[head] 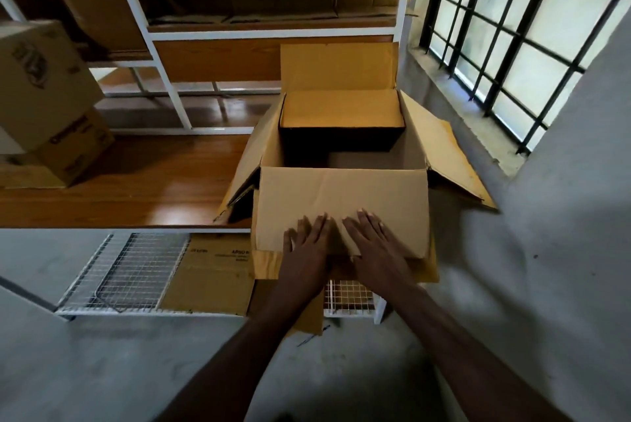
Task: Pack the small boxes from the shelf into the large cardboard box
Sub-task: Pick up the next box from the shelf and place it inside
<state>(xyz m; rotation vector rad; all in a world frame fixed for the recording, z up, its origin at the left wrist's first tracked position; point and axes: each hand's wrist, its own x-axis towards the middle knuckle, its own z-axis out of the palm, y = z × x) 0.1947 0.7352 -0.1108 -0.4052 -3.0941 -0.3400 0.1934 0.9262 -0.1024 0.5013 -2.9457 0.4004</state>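
Seen from above, looking down past two bare forearms. Both palms laid flat, fingers straight and spread, gripping nothing: left hand (305, 244) and right hand (374, 244) side by side, nearly touching, pressing on the near flap (341, 196) of the large cardboard box (415, 148). Box standing open on the right end of a wooden shelf (136, 182), its near edge overhanging the shelf front, close to a barred window (512, 29). Far flap upright, side flaps splayed outward. Inside, against the far wall, one small box (341, 109), tan on top with dark sides, well beyond the fingertips and lower than the flap; remaining floor of the large box bare and shadowed, possibly holding more than the dim light reveals. On the left end of the shelf, well apart from both hands, two printed cartons (51, 107) stacked; more cardboard on the upper tiers behind white frame bars. Below the shelf, a wire rack (129, 271) with a flat carton. Likely risks from here: with the box hanging past the shelf edge, hard downward pressure on the near flap could tip or slide the whole box forward off the shelf; a flap springing back up could block the next small box on its way in.
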